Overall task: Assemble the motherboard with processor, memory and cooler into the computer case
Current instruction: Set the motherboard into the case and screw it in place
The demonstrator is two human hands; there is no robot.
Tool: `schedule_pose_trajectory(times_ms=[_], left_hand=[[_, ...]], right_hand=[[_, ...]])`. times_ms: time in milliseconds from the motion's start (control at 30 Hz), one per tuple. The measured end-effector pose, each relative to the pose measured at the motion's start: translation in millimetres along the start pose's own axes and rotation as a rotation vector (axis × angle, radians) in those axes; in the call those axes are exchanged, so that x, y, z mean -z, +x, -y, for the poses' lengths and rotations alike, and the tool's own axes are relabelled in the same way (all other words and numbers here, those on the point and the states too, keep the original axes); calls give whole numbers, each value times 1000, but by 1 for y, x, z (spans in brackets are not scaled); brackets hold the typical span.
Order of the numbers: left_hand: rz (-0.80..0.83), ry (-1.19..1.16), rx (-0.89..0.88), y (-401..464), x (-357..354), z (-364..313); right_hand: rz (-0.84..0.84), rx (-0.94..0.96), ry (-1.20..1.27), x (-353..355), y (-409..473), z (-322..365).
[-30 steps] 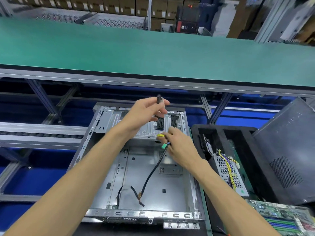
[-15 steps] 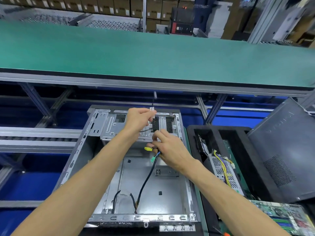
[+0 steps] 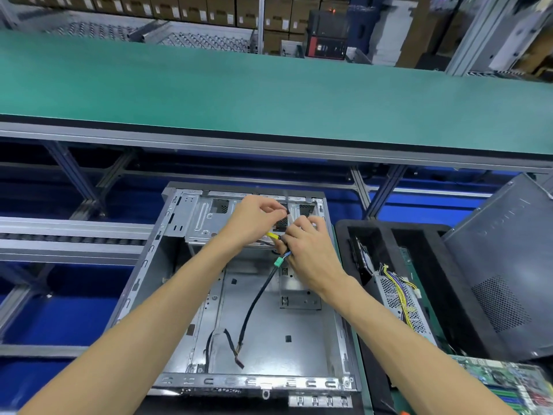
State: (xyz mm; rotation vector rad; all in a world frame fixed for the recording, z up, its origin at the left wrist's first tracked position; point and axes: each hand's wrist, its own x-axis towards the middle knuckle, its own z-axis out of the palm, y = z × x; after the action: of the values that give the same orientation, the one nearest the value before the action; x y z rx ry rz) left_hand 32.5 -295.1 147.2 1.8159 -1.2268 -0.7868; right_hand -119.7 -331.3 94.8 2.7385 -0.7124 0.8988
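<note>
An open grey computer case (image 3: 299,330) lies flat in front of me, with no board inside. A black cable bundle (image 3: 254,307) rises from the case floor to my hands and ends in yellow and green connectors. Over the case's far end, my left hand (image 3: 254,220) pinches a small black connector (image 3: 288,211). My right hand (image 3: 308,250) grips the bundle just above the green connector (image 3: 279,261). A green motherboard (image 3: 508,384) lies at the bottom right corner, partly cut off.
A black foam tray (image 3: 374,232) to the right of the case holds a power supply (image 3: 401,301) with yellow wires. A dark grey case panel (image 3: 508,265) leans at the far right. A green conveyor belt (image 3: 269,94) runs across behind the case, on metal framing.
Both hands have come down and closer together over the case's far end. The left hand lowered its black connector from high above the case to beside the right hand.
</note>
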Motion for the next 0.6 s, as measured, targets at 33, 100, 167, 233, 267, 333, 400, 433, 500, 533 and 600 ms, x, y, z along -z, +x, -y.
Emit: schedule_pose_trajectory(times_ms=[33, 100, 167, 233, 267, 333, 400, 433, 500, 533, 600], left_hand=[[1, -6, -8, -1, 2, -1], [-59, 3, -12, -5, 8, -1], [-142, 7, -2, -12, 16, -3], [-63, -27, 57, -24, 25, -7], [55, -24, 100, -32, 29, -10], [328, 32, 189, -46, 36, -16], [531, 84, 251, -58, 41, -18], [608, 112, 267, -63, 42, -19], [765, 189, 290, -70, 40, -18], [842, 216, 302, -74, 36, -17], [906, 185, 341, -79, 21, -11]], right_hand=[[-5, -13, -20, 1, 3, 1], [7, -54, -61, 4, 8, 4], [68, -94, -99, 7, 11, 5], [114, -116, -108, 8, 12, 5], [130, -115, -107, 9, 12, 4], [159, -105, -99, 10, 11, 5], [185, -135, -49, 12, 12, 6], [199, -164, -24, 14, 13, 6], [255, -225, -21, 14, 16, 7], [307, -247, -31, 13, 16, 8], [377, -279, -41, 12, 17, 8]])
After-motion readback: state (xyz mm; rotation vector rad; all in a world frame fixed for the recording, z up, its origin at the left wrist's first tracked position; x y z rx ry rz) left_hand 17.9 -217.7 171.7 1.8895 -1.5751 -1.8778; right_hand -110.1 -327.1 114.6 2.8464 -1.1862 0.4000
